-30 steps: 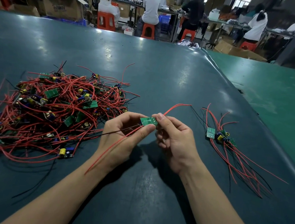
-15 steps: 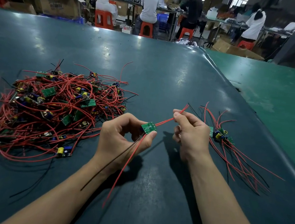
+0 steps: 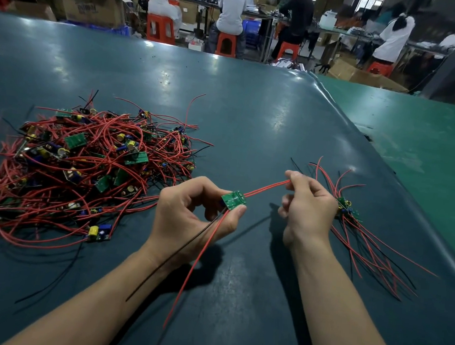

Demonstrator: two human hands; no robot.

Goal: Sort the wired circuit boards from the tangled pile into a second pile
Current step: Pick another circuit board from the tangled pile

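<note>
Left grip point(image 3: 189, 213) and right grip point(image 3: 307, 207) both pinch, raised apart.

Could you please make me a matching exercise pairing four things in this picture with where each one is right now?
Things:
1. circuit board
2. pair of red wires
3. tangled pile
4. second pile

Places:
A. on the table, beyond the right hand
B. on the table, to the left
C. pinched in the left hand
D. stretched between board and right hand

Pairs: 1-C, 2-D, 3-B, 4-A
</note>
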